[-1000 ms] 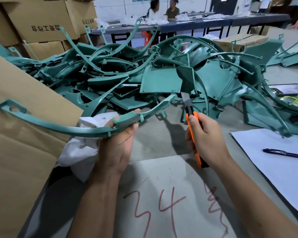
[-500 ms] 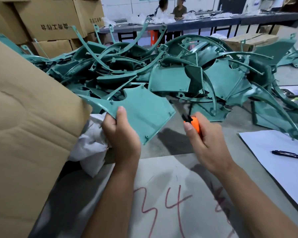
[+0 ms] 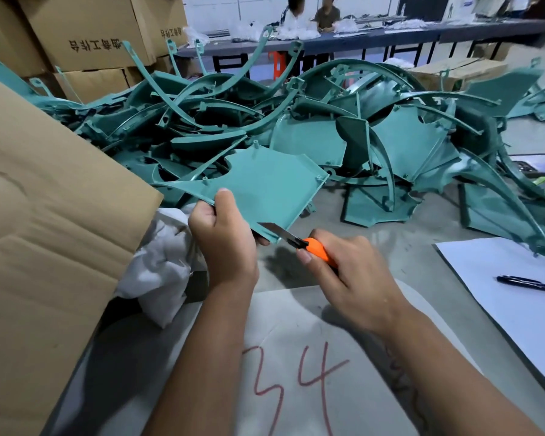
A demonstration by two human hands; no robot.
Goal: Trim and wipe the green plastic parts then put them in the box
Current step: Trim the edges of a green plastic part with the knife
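1. The left hand [image 3: 225, 243] gripped a flat green panel [image 3: 265, 187] by its near edge, thumb on top and fingers curled beneath, holding it tilted above the grey table [image 3: 422, 228].
2. The right hand [image 3: 343, 265] was wrapped around the orange handle of a knife [image 3: 291, 239]; the bared blade lay against the panel's lower edge, just beside the left fingers.
3. Judged step: trimming that edge. Wiping and boxing were not yet done.
4. Risk: the blade pointed toward the left hand, so a slip on the hard plastic could cut the fingers under the panel.
5. Risk: held at only one edge, the panel could flex or twist under the blade and leave a gouge.
6. The white cloth [image 3: 164, 262] lay by the cardboard box [image 3: 44, 247] at the left; the pile of green parts [image 3: 328, 121] waited behind.
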